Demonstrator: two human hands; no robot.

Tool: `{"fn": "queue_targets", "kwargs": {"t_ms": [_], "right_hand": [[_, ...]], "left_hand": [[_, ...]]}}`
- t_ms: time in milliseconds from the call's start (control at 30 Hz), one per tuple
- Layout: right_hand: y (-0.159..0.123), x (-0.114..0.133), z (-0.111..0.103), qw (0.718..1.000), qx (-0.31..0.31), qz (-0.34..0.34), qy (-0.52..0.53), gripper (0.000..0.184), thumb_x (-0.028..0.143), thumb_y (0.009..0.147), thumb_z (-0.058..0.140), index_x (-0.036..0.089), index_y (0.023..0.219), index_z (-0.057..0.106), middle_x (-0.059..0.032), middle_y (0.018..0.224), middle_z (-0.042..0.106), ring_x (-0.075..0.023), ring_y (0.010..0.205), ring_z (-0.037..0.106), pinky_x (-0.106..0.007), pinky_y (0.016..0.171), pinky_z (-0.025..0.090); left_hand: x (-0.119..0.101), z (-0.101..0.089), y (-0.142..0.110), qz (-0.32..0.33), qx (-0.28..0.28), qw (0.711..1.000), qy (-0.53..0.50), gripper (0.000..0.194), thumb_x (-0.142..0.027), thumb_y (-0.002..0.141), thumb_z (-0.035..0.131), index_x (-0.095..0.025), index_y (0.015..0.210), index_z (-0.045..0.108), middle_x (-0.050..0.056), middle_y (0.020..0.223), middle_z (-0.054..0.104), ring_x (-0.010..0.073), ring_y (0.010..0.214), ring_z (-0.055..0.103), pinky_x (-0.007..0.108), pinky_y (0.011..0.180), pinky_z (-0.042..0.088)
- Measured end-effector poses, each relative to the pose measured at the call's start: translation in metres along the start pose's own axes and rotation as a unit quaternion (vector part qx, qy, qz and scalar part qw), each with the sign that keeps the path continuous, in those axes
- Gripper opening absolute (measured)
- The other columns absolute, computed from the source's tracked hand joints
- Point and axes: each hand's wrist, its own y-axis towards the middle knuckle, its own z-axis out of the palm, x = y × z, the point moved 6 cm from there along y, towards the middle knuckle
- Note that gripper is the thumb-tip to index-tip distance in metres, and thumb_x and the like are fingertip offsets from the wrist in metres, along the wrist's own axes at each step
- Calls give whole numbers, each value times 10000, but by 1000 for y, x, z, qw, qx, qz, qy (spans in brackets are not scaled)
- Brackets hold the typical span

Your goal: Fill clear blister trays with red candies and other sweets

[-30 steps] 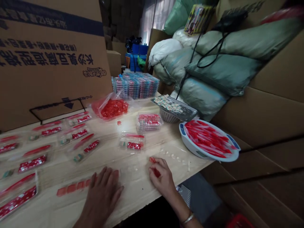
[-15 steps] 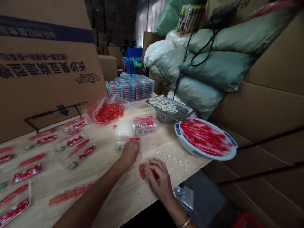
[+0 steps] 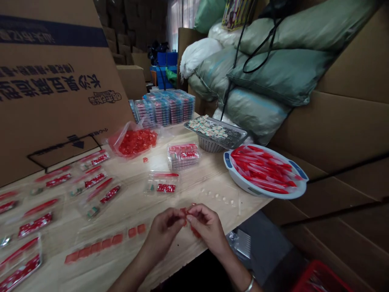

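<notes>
Your left hand (image 3: 165, 231) and your right hand (image 3: 206, 227) are close together at the near edge of the table (image 3: 194, 239). Your fingers pinch a small red piece (image 3: 190, 215) between them, so both hands hold it tight. A shiny band (image 3: 249, 284) sits on your right wrist. A red crate (image 3: 319, 280) is down past the near right corner.

Left of your hands, a row of little red squares (image 3: 103, 242) lies on the table. Flat clear packs (image 3: 91, 190) with red sticks fill the left side. Just past your hands lies one more clear pack (image 3: 161, 182), and tiny white bits (image 3: 217, 196) lie to its right.

Near the right corner, a white tub (image 3: 299, 174) holds red sticks. Along the far edge are a clear stack of red packs (image 3: 182, 156), a bag of red pieces (image 3: 135, 142), a metal tray (image 3: 215, 132), and rows of boxes (image 3: 164, 107). A big cardboard box (image 3: 51, 81) and fat sacks (image 3: 273, 77) stand behind.
</notes>
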Motion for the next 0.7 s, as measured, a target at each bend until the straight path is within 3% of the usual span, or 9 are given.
{"fn": "queue_targets", "kwargs": {"t_ms": [100,167,333,433,533,633,700], "right_hand": [[0,6,3,989,50,-81,-112,129,294,863,606,188,814,660,-36,828,668,-160,792,615,-281,745,473],[4,12,15,962,105,-151,-200,135,235,898,561,191,835,672,-48,886,661,-165,863,599,-292,802,450],[17,12,63,850,262,-268,-370,209,160,932,504,170,756,615,-30,814,616,-147,801,548,-254,719,434],[18,7,77,806,316,-286,-410,227,175,924,536,171,700,571,3,751,593,-134,759,535,-243,710,426],[10,6,79,792,321,-283,-435,187,187,922,546,174,739,578,5,794,613,-133,785,551,-247,723,434],[0,10,73,786,279,-283,-474,103,177,915,552,178,823,597,-15,864,638,-161,848,562,-297,789,445],[-2,17,60,802,232,-287,-469,83,165,911,546,185,873,616,-36,912,651,-182,885,564,-330,820,449]], "left_hand": [[11,-13,-38,103,-73,965,232,133,-221,804,539,-195,843,664,79,883,685,249,848,608,398,760,494],[21,-16,-58,152,-97,929,323,180,-157,822,487,-191,871,657,87,900,680,250,849,606,407,757,508],[28,-11,-73,207,-88,901,371,214,-118,862,461,-163,1010,610,99,960,655,220,881,612,364,778,547],[22,-10,-71,208,-83,901,372,205,-109,858,460,-167,995,601,99,950,650,222,870,619,360,757,560],[21,-11,-71,204,-88,902,370,185,-117,856,460,-169,968,598,97,936,650,226,861,622,372,750,566],[24,-11,-72,211,-99,898,374,186,-129,863,460,-163,981,600,96,939,653,227,866,623,377,757,568],[26,-12,-72,215,-104,895,376,190,-146,873,454,-167,987,605,90,939,656,222,863,624,370,753,568]]}}
